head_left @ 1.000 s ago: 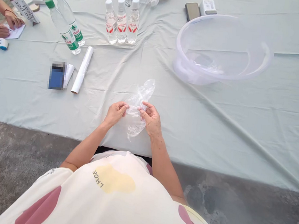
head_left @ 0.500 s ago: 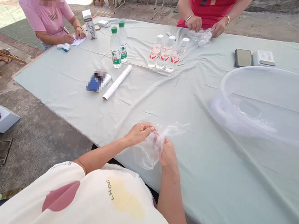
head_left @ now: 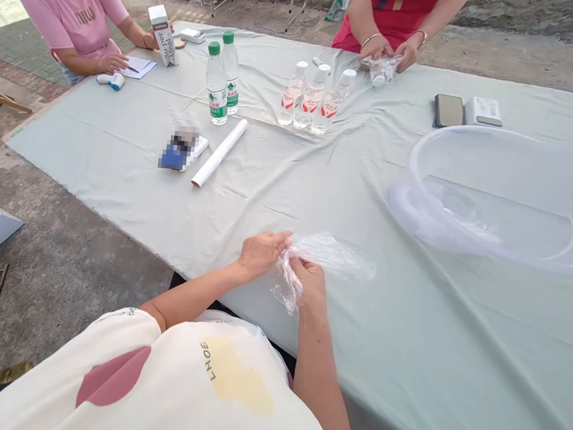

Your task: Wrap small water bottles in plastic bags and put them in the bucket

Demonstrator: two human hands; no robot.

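Near the front edge of the table, my left hand (head_left: 264, 253) pinches a crumpled clear plastic bag (head_left: 333, 254) between thumb and fingers. My right hand (head_left: 309, 282) grips the same bag just beside it, the two hands almost touching. One part of the thin film spreads to the right over the tablecloth (head_left: 396, 332), and another hangs down below my right hand's fingers. A white paper roll (head_left: 220, 154) lies beyond my hands, beside a small box with a blurred front (head_left: 182, 149).
Several bottles stand farther back: green-capped bottles (head_left: 217, 92) and white-capped bottles (head_left: 309, 100). A large translucent tub (head_left: 419, 186) occupies the right side. Behind it sit a dark device (head_left: 449, 111) and a white box (head_left: 485, 112). Across the table, a person in red (head_left: 388, 23) handles plastic; another in pink (head_left: 68, 15) sits by paper.
The bag has been drawn out further to the right and its lower part is more bunched. My hands stay on it. The view has shifted slightly; the person in pink no longer holds the pen upright.
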